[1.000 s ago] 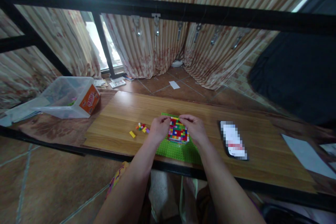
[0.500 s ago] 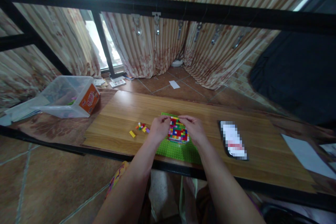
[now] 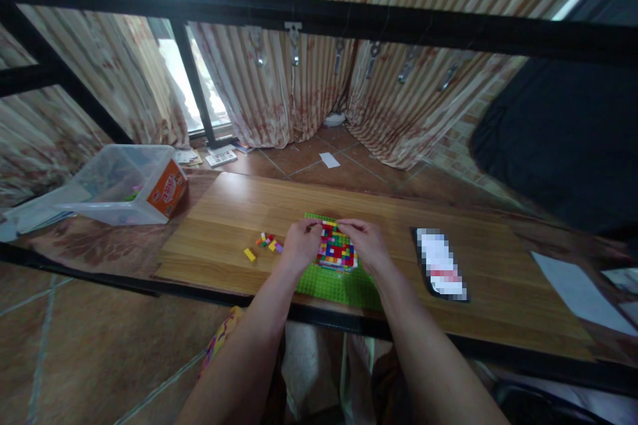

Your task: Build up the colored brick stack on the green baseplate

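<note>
Head view: left hand (image 3: 302,244) and right hand (image 3: 367,240) apart, at far corners of brick stack (image 3: 337,249), grip unclear

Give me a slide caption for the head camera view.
Left hand and right hand at a colorful brick build on a green baseplate, loose bricks lying left.

Both arms bare, coming in from the bottom edge and angling inward as they reach forward. Left arm (image 3: 259,325), right arm (image 3: 421,325). Left hand (image 3: 301,244) and right hand (image 3: 367,240) about level, near each other, small gap between, not touching. Backs up, fingertips turned in toward each other. Left fingers curled; right index bent less, pointing left. Wrists look near straight. Can't tell if either is gripping.
</note>
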`<state>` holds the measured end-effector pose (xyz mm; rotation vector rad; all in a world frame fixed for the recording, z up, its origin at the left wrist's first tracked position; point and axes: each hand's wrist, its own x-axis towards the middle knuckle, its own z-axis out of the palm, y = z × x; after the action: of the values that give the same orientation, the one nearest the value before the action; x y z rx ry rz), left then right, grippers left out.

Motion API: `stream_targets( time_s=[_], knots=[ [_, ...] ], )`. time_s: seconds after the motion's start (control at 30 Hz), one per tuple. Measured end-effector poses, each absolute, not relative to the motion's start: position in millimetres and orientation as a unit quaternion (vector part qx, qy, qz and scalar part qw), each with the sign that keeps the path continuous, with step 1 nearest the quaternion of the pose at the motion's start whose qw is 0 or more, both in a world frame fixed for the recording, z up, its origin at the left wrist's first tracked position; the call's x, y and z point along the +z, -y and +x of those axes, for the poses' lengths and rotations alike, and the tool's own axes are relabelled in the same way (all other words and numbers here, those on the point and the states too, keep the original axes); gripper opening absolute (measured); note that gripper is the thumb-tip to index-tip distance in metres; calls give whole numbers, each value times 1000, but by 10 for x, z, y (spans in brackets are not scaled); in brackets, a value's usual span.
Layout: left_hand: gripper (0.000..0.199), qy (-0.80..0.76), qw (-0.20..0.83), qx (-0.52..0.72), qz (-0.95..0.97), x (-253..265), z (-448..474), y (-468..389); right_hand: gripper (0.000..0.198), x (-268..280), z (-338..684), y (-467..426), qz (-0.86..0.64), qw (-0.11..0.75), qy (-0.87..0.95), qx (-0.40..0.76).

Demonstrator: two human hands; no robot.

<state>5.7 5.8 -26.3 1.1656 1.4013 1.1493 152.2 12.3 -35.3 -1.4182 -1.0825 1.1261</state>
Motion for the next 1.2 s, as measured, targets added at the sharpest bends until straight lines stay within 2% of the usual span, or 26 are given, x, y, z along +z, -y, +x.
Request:
stream_targets(
  time_s=[0.33,0.53,0.73,0.9,1.07,1.2],
  knots=[
    [19,-581,460,470,480,-207,31,-31,21,-341,1516,-141,-590,474,461,464],
    [26,-589,458,480,461,-191,18,-64,17,-329,1507,-132,-578,477,516,416],
    [23,-568,446,490,488,-115,-2,-67,19,-234,1490,-50,-606,442,586,307],
    [24,-535,470,493,500,-80,-6,-44,21,-93,1464,49,-597,467,626,183],
    [27,-512,494,489,505,-60,13,-20,21,24,1453,128,-554,500,637,194],
    [27,-489,510,488,512,-33,26,3,20,48,1450,163,-531,494,655,210]
  ],
)
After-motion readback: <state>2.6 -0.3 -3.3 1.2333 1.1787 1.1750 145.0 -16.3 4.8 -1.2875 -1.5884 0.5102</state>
